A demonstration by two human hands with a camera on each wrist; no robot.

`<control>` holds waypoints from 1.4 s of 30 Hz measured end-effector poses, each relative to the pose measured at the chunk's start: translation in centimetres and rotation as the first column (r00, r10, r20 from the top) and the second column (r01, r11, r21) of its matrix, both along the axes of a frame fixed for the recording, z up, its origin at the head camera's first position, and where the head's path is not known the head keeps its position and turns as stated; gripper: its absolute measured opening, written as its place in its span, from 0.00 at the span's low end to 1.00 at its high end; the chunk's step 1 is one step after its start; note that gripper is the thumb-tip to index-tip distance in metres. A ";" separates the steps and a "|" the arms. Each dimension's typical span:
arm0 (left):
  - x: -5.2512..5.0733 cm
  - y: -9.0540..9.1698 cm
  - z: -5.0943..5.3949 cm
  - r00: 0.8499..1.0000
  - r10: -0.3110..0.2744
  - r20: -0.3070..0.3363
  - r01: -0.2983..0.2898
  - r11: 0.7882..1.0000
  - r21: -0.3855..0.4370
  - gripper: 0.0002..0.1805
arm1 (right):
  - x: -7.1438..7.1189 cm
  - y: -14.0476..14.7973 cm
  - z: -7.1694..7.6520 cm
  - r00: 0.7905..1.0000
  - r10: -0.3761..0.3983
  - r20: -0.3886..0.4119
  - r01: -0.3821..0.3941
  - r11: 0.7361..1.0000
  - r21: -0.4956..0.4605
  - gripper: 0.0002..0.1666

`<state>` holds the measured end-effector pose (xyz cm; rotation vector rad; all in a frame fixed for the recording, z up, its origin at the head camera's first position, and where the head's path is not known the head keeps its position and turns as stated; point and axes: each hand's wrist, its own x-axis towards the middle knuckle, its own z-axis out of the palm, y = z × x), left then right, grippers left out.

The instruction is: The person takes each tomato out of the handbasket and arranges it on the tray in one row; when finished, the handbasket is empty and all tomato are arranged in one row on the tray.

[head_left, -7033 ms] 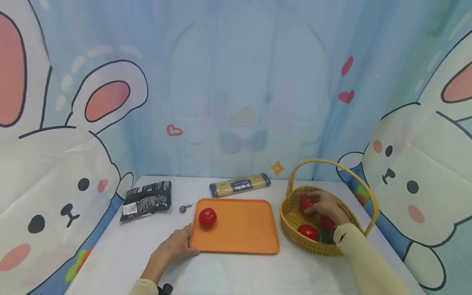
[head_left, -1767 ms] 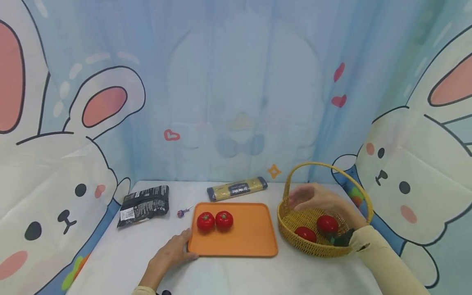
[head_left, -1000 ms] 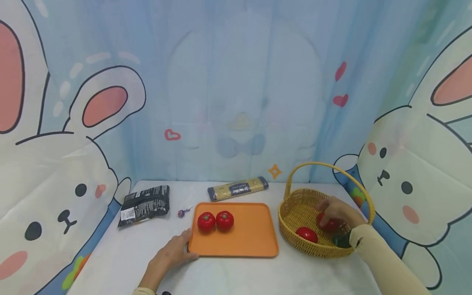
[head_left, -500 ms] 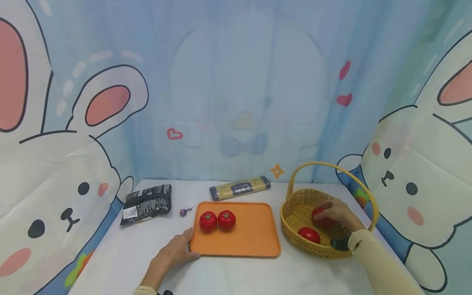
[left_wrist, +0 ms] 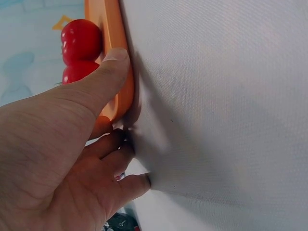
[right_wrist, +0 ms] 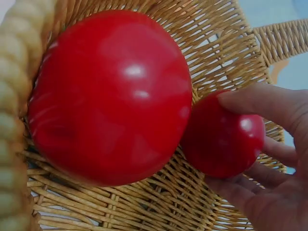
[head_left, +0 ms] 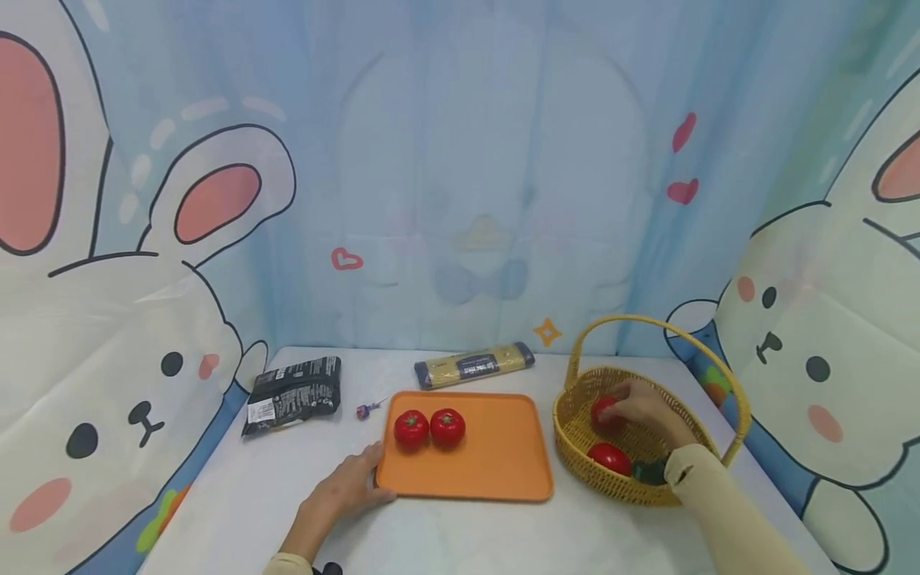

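Note:
In the head view, my left hand (head_left: 346,485) holds the near left corner of an orange tray (head_left: 496,455). The left wrist view shows its thumb laid against the tray's rim and the other fingers around the corner. Two red tomatoes (head_left: 430,429) sit side by side on the tray's left part. Inside the wicker basket (head_left: 575,447), my right hand (head_left: 647,409) grips a tomato (right_wrist: 224,137), thumb on one side and fingers on the other. Another tomato (head_left: 609,458) lies in the basket's near part, large in the right wrist view (right_wrist: 110,96).
A dark green thing (head_left: 650,471) lies in the basket, partly behind my right wrist. The basket's handle (head_left: 647,319) arches above my forearm. Behind the tray are a pasta packet (head_left: 474,366) and a lollipop (head_left: 364,411). A black bag (head_left: 293,393) lies at the back left.
A second tomato has come onto the tray since the oldest frame. My right hand has returned to the basket, taken hold of a tomato and shifted it leftward. The left hand stays at the tray.

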<state>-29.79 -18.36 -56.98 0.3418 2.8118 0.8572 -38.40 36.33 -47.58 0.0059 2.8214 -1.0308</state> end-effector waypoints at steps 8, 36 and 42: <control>1.7 0.7 3.3 0.999 0.018 0.051 -0.018 1.000 -0.015 0.54 | 0.8 -0.6 0.6 0.995 0.099 -0.007 -0.098 0.991 0.089 0.36; 2.8 1.5 5.2 0.998 0.040 0.053 -0.040 0.999 -0.010 0.50 | 5.0 -5.2 5.6 0.952 0.260 -0.161 -0.288 0.940 -0.184 0.41; 2.8 1.5 5.2 0.997 0.042 0.059 -0.041 0.999 -0.015 0.50 | 6.1 -7.0 6.1 0.949 0.257 -0.185 -0.282 0.951 -0.126 0.42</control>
